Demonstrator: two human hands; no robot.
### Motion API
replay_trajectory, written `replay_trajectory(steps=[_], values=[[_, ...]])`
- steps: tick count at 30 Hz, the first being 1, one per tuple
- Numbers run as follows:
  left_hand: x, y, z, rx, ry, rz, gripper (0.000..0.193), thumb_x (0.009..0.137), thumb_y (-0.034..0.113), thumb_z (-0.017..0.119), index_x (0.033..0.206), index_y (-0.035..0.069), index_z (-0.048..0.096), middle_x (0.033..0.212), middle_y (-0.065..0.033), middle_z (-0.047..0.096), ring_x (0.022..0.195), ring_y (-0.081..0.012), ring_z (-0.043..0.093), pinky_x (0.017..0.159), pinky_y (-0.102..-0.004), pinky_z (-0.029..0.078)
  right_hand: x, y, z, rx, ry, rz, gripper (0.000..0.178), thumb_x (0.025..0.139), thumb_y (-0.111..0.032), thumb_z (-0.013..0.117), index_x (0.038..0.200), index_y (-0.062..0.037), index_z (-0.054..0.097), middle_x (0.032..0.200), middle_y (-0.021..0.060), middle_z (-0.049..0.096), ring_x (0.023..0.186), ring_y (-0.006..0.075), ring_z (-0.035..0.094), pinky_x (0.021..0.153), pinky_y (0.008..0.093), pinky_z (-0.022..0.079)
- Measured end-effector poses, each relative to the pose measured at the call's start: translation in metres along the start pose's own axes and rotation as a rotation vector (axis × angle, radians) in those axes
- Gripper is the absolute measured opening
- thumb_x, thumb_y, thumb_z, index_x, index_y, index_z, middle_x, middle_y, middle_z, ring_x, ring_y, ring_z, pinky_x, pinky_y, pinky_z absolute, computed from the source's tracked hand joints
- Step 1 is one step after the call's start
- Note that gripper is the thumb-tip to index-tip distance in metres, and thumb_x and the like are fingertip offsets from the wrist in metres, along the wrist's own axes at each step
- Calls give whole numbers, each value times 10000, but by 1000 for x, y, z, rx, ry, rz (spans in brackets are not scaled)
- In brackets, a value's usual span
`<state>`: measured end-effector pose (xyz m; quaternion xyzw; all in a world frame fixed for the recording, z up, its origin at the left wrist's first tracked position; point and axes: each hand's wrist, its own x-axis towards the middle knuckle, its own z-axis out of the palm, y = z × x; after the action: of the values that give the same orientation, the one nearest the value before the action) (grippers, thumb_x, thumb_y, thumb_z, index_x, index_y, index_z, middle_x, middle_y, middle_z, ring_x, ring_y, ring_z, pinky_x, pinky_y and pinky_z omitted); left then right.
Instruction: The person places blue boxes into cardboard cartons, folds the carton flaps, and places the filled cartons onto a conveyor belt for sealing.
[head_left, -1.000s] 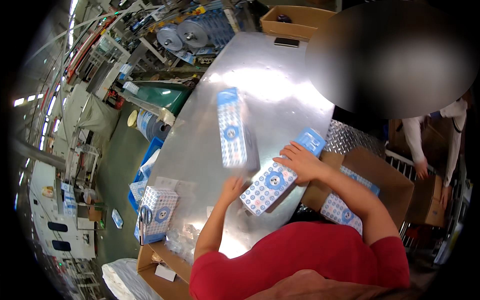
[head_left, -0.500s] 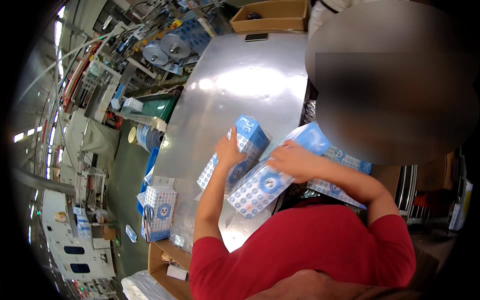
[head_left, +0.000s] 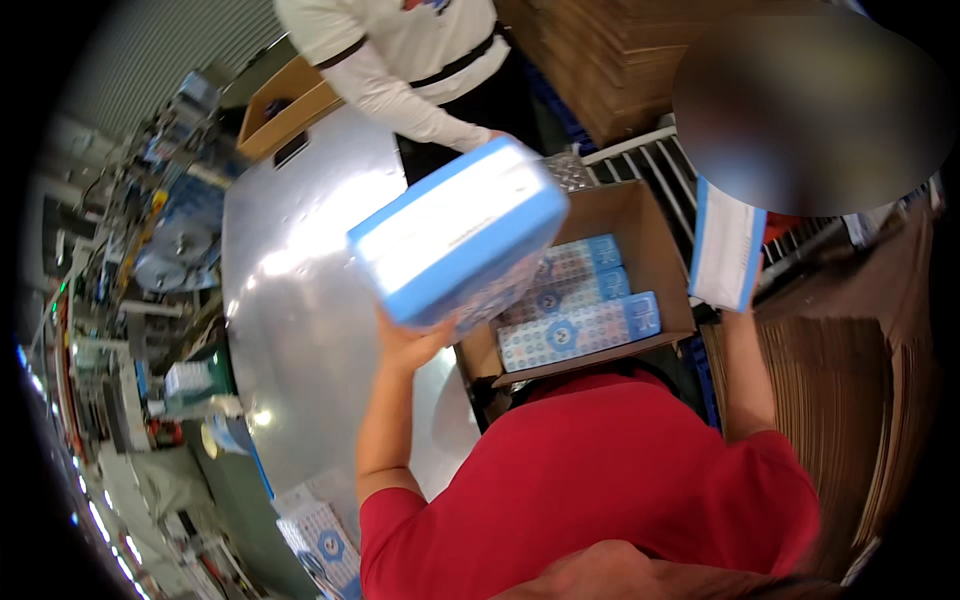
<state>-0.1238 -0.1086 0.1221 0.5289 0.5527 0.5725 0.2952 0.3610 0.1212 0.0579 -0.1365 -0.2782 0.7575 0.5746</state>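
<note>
My left hand (head_left: pixel 408 345) grips a blue-and-white patterned pack (head_left: pixel 455 230) from below, raised and slightly blurred over the metal table's right edge. Out to the right, my right hand (head_left: pixel 746 298) is closed on a second blue-and-white pack (head_left: pixel 727 245), held on end; most of those fingers are hidden. Between my hands stands an open cardboard box (head_left: pixel 655 215). Several patterned packs (head_left: pixel 572 335) lie side by side inside it, partly covered by the raised pack.
A co-worker in a white top (head_left: pixel 375 85) stands across, one hand behind the raised pack. A roller conveyor (head_left: pixel 650 165) runs beyond the box. Flattened cardboard (head_left: pixel 820 400) is stacked at right. The metal table (head_left: pixel 300 330) holds a phone (head_left: pixel 291 149) and, near me, another pack (head_left: pixel 325 535).
The view has swung right, bringing the cardboard box into sight. Both packs have risen off the table; my right hand has moved out past the box.
</note>
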Motion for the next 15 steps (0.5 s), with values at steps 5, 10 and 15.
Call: replay_trajectory(steps=[5, 10, 15], values=[[88, -12, 149, 723, -798, 49, 781, 686, 392, 645, 1387, 246, 331, 1159, -206, 494, 1049, -365, 488, 843, -493, 405, 0, -3, 101, -192, 406, 127, 600, 832, -443, 454, 1282, -48, 426, 1199, 122, 535, 1064, 267, 552, 886, 401, 475], [25, -128, 167, 742, -626, -52, 560, 755, 375, 565, 1203, 48, 485, 984, -208, 594, 833, -359, 601, 744, -438, 476, 10, 1, 174, -787, -349, 37, 819, 634, -209, 733, 1321, 7, 342, 1223, 153, 495, 1144, 289, 495, 939, 401, 421], [0, -108, 157, 956, -574, 282, 374, 764, 235, 584, 1062, 8, 565, 1069, -165, 572, 962, -324, 570, 842, -435, 442, 65, 91, 158, -2211, -1197, 17, 822, 628, -230, 685, 1377, -298, 355, 1458, 213, 190, 1355, 383, 157, 1066, 568, 111]])
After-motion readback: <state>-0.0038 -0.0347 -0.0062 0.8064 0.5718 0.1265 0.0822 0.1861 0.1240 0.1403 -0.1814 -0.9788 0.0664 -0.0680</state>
